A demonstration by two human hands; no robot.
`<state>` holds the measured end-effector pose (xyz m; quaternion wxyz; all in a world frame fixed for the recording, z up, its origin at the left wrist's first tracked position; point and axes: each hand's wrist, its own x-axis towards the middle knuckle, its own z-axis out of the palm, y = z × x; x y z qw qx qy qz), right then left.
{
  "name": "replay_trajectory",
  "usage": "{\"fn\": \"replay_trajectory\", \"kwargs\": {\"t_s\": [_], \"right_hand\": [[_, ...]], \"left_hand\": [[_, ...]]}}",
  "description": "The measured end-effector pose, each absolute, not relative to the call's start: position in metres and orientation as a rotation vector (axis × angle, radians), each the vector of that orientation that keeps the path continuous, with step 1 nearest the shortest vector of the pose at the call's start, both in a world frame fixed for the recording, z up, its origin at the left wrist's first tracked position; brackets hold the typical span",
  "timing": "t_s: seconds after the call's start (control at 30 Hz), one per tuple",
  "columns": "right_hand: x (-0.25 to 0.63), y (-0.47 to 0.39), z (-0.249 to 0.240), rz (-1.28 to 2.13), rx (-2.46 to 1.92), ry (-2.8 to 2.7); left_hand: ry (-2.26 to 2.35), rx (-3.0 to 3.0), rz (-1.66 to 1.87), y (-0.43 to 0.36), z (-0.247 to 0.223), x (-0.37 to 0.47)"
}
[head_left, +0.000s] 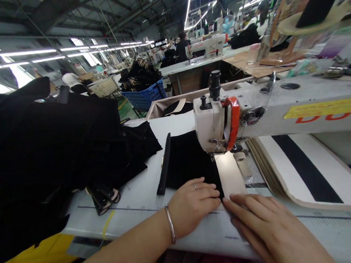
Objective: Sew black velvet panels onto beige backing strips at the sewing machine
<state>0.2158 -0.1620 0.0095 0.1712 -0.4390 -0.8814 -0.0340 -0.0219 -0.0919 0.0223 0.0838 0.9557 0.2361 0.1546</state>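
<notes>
Black fabric (188, 158) extends ahead from under the flattened left hand (194, 205), its right edge running toward the sewing machine (206, 124), while the right hand (265, 223), laid flat, seemingly touches the pale strip (231, 173).

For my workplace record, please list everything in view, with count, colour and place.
Near sewing machine: one, white and orange, right
Fabric piece: one, black, centre
Pale strip: one, cream, at fabric's right edge
Narrow strip: one, black, at fabric's left edge
Cloth pile: one, black, left
Small tool: one, mostly black, before pile
Panel stack: one, white with black stripe, right
Crate: one, blue, behind, holding dark pieces
Far sewing machine: one, white, background
Table: one, white, under the work
Material: one, yellow, lower left
Ceiling lights: several, white, overhead
People: several, dark or pale clothing, background
Left hand: one, silver bracelet and ring, on fabric
Right hand: one, bare, at pale strip's near end
</notes>
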Motion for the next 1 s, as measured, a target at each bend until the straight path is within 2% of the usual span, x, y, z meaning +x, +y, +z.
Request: {"fn": "replay_trajectory", "kwargs": {"t_s": [0.47, 1.0], "right_hand": [[0.211, -0.116, 0.019, 0.103, -1.397, -2.436], [0.207, -0.072, 0.014, 0.019, -1.449, -2.473]], "left_hand": [[0.692, 2.89, 0.481, -0.042, 0.025, -0.013], [0.886, 2.794, 0.58, 0.005, 0.012, -0.005]]}}
